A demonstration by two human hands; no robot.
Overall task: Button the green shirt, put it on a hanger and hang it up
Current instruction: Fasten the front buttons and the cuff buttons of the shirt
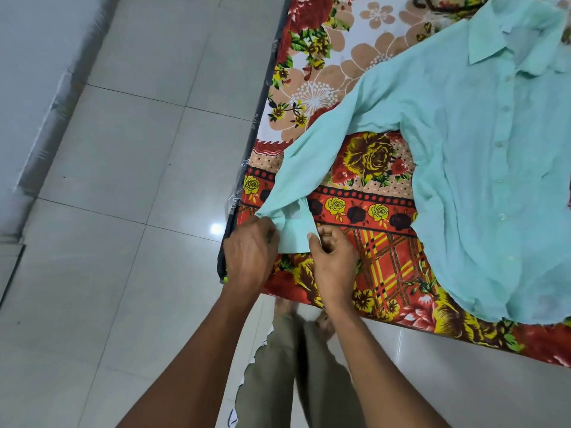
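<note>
The pale green shirt (482, 168) lies flat on the bed, front up, collar at the top right, its placket closed down the middle. One long sleeve (312, 162) stretches down-left to the bed's corner. My left hand (250, 254) pinches the left edge of the sleeve cuff (293, 234). My right hand (333, 264) pinches the cuff's right edge. A dark hanger (432, 3) shows partly at the top edge, beyond the collar.
The bed carries a red and yellow floral sheet (383, 254); its dark corner edge (224, 242) sits just left of my left hand. Pale glossy floor tiles (123, 211) spread to the left. My legs and feet (296, 335) stand below the bed's edge.
</note>
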